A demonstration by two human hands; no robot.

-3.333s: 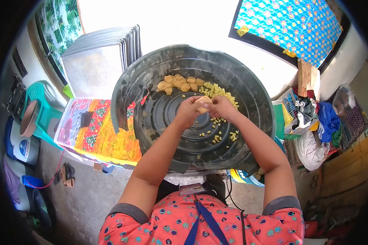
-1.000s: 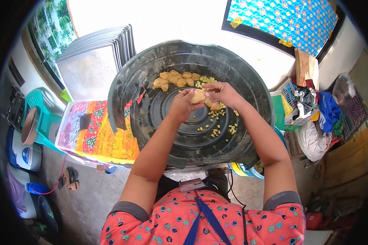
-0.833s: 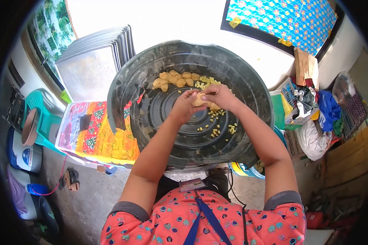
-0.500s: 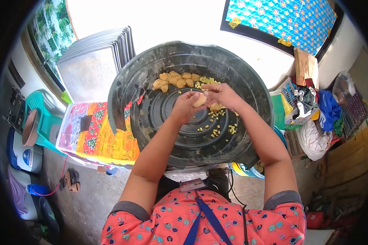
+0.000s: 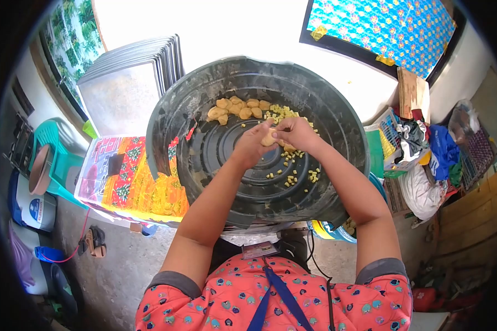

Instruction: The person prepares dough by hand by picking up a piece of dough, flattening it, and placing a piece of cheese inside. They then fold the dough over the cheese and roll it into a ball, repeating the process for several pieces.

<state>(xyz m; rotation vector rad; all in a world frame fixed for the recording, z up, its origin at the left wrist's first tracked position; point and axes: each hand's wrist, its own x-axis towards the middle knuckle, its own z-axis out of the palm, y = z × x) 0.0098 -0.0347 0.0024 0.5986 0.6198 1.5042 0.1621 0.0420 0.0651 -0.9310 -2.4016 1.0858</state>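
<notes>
A piece of tan dough (image 5: 268,139) is held between my two hands above a large round black tub (image 5: 215,190). My left hand (image 5: 250,146) grips it from the left, and the fingers of my right hand (image 5: 296,134) are pinched on its right side. Several tan dough balls (image 5: 237,106) lie in a cluster at the tub's far left. Small yellow cubes (image 5: 284,113) form a pile beyond my right hand, with more cubes (image 5: 291,179) scattered nearer me. Another dough lump beneath my right hand is partly hidden.
Stacked metal trays (image 5: 121,88) stand at the back left, beside a table with a colourful cover (image 5: 143,185). A green chair (image 5: 61,165) is at the far left. On the right are a crate (image 5: 389,132), bags (image 5: 443,149) and a wooden board (image 5: 411,94).
My right hand has moved slightly down and left, its fingers now closer on the dough. More of the yellow cube pile shows behind it.
</notes>
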